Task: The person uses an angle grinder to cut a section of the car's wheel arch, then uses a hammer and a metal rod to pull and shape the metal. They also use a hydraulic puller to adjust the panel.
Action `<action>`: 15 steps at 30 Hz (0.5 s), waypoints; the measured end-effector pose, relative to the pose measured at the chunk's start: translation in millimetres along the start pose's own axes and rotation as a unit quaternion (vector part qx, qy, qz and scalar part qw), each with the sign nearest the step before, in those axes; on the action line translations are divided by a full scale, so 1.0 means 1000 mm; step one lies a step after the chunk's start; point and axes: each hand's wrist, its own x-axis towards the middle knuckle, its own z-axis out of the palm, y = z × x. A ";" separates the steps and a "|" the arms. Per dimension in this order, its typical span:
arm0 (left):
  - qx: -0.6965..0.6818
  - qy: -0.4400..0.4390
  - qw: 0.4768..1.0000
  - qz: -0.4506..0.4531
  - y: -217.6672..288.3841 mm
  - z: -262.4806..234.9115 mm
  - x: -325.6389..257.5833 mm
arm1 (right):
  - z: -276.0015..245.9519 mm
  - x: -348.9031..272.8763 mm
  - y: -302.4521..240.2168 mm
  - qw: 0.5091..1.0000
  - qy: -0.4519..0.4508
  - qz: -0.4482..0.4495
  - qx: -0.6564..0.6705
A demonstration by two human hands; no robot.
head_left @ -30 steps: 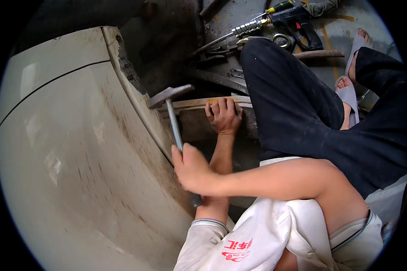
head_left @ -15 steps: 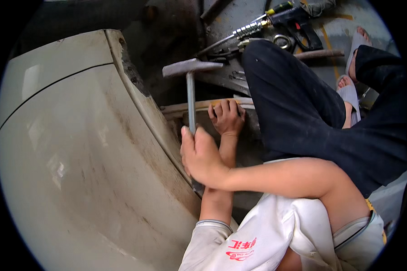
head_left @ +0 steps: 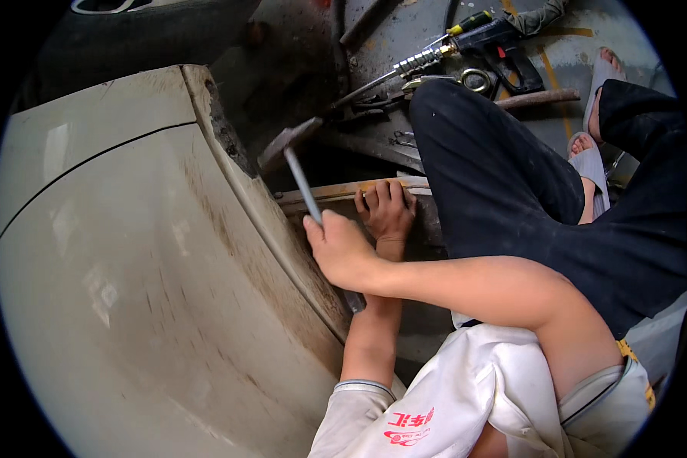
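My right hand (head_left: 342,248) is closed around the grey handle of a hammer (head_left: 302,183). The hammer's worn metal head is tilted beside the broken, dirty edge of a cream-white car body panel (head_left: 122,267); I cannot tell whether they touch. Under my right forearm, my left arm reaches forward. My left hand (head_left: 389,210) has its fingers bent over a pale metal rim (head_left: 336,191) with yellowish patches. What lies under the palm is hidden. The lower end of the hammer handle shows below my right fist.
Beyond the rim, a black tool gun (head_left: 504,53) with a spring-wound rod lies by a yellow-and-black screwdriver (head_left: 469,23). A rusty bar (head_left: 538,98) is near my bent knee (head_left: 454,114). A dark tyre (head_left: 137,46) stands at the far left.
The hammer head has swung left and down toward the white panel's edge, and the handle now leans left. My left hand stays on the rim. The whole view has shifted slightly.
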 end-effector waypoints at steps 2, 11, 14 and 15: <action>0.005 -0.006 1.000 -0.002 0.000 -0.009 -0.003 | 0.000 -0.004 -0.007 0.994 0.041 -0.003 0.105; 0.005 -0.028 1.000 -0.005 0.001 -0.009 0.001 | 0.008 0.007 0.005 0.991 0.064 -0.055 0.108; -0.004 -0.024 1.000 -0.006 0.002 -0.007 -0.002 | 0.020 -0.002 0.001 0.984 0.081 -0.066 0.144; -0.011 -0.018 1.000 -0.003 0.003 -0.006 -0.002 | 0.024 -0.005 0.001 0.984 0.087 -0.083 0.132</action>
